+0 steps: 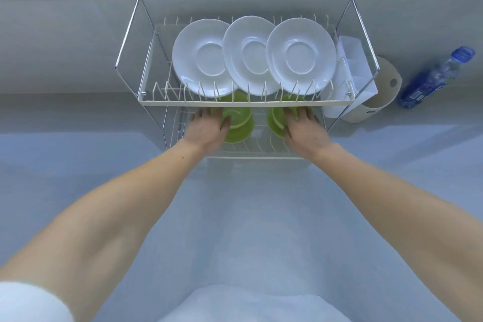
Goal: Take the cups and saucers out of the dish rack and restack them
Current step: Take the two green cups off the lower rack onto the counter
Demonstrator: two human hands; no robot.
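A two-tier wire dish rack [245, 103] stands on the counter. Three white saucers [252, 55] lean upright in its top tier, overlapping left to right. On the lower tier sit two groups of green cups. My left hand [206, 128] reaches under the top tier and wraps around the left green cup [239, 117]. My right hand [305, 131] grips the right green cup [277, 120] the same way. The top tier hides the backs of the cups, and my fingers cover part of each.
A clear plastic cutlery holder [350, 78] hangs on the rack's right end. Behind it stands a beige round container [379, 102], and a blue plastic bottle [436, 78] lies further right. Pale counter surface [248, 217] stretches in front of the rack.
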